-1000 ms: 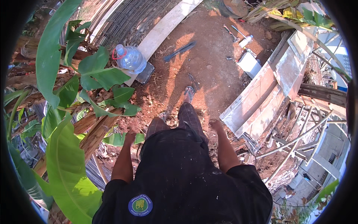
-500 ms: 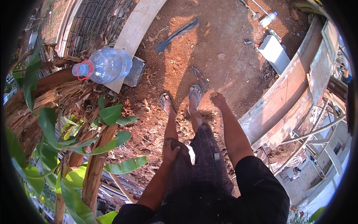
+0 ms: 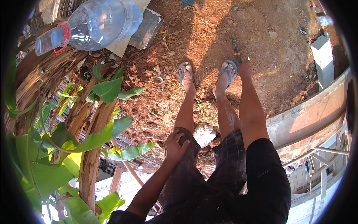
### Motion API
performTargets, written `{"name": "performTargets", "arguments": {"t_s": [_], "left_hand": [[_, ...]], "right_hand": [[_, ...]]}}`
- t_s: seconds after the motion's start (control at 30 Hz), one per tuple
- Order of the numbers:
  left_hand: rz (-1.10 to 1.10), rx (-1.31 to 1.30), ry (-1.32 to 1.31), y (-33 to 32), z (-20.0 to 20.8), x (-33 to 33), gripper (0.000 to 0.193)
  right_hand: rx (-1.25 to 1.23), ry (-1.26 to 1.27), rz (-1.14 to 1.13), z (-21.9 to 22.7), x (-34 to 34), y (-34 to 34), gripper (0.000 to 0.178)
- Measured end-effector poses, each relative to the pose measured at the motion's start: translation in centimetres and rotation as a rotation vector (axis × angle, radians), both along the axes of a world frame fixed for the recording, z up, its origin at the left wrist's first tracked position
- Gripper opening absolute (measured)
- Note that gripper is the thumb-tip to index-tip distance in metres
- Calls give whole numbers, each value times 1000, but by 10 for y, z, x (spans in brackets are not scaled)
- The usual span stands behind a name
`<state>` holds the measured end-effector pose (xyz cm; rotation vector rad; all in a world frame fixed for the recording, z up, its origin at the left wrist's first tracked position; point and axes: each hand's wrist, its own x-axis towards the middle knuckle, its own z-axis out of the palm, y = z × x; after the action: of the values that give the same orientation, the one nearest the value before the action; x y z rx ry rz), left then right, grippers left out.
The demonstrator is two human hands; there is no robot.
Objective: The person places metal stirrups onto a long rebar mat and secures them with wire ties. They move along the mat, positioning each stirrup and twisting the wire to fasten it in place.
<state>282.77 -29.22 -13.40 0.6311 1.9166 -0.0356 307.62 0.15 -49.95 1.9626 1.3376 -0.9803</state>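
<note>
My right hand [image 3: 244, 70] reaches down to the ground beside my right foot. It meets the handle end of a long, dark pliers-like tool [image 3: 235, 46] with orange-brown grips, lying on the soil. The fingers are hidden from above, so whether they grip the handles does not show. A small white bit [image 3: 248, 58] lies by the knuckles. On my left knee, over the dark checked shorts, rests my left hand [image 3: 176, 147], thumb apart from the fingers and holding nothing. Both feet wear blue-grey flip-flops [image 3: 230, 71].
A large clear plastic bottle [image 3: 100, 24] with a red handle lies on its side at the upper left, near a grey block [image 3: 147, 29]. Banana leaves [image 3: 108, 89] and dry stems crowd the left. A pale block [image 3: 323, 61] and a curved board [image 3: 309, 115] stand right.
My right hand has moved down to the tool's handles. My view has tilted and come closer to the ground, so the bottle looks larger. My left hand stays on the knee.
</note>
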Motion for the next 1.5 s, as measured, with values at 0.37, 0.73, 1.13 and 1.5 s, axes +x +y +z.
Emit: {"name": "performTargets", "arguments": {"t_s": [0.37,0.73,1.13,1.5], "left_hand": [[-102,7,65,4,12,10,47],[15,101,65,6,5,19,49],[542,326,-8,74,135,10,75],[556,762,255,98,272,33,85]], "right_hand": [[4,56,229,36,-57,18,40],[250,325,240,32,-48,-5,43],[-298,1044,501,522,-64,-13,30],[-721,1051,201,712,-152,-4,37]]}}
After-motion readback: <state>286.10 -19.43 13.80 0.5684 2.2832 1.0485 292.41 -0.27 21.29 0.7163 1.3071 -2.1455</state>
